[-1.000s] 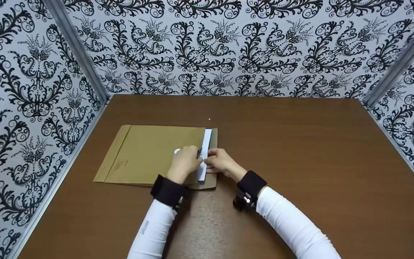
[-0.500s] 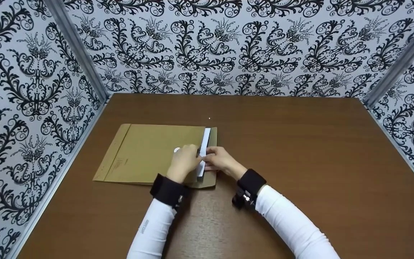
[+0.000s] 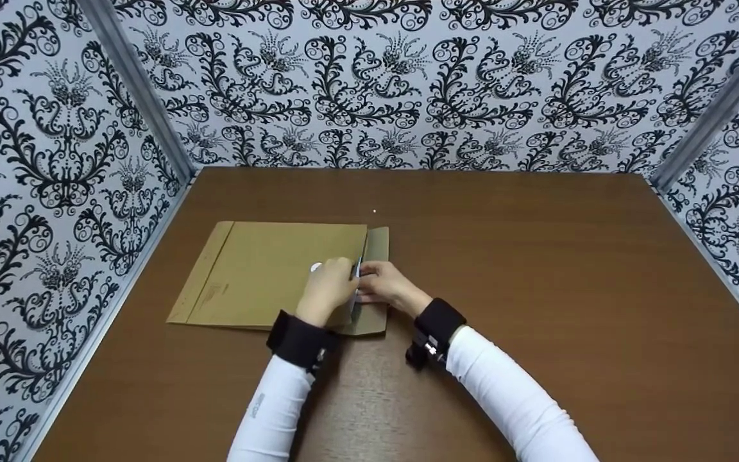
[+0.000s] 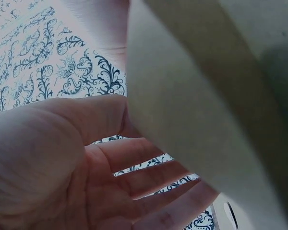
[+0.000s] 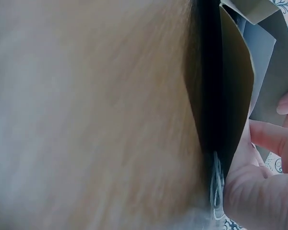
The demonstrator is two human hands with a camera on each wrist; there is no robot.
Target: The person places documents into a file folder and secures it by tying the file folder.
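A large tan cardboard envelope [image 3: 267, 276] lies flat on the table at left of centre, its opening facing right. At that opening my left hand [image 3: 328, 289] pinches the upper edge and lifts it; in the left wrist view the thumb presses against the tan flap [image 4: 182, 105] and the other fingers spread behind. My right hand [image 3: 392, 283] holds the edge of white paper [image 5: 259, 52] between thumb and fingers, the fingertips reaching into the mouth. Only a thin sliver of the paper shows in the head view; the envelope hides most of it.
The brown table [image 3: 523, 256] extends to the right and in front of the hands. A small white speck [image 3: 374, 211] lies behind the envelope. Patterned walls [image 3: 395, 83] stand at the back and both sides.
My right hand has moved left, and the white paper has slid into the envelope, from a broad strip showing to a sliver. My left hand has stayed at the opening's edge.
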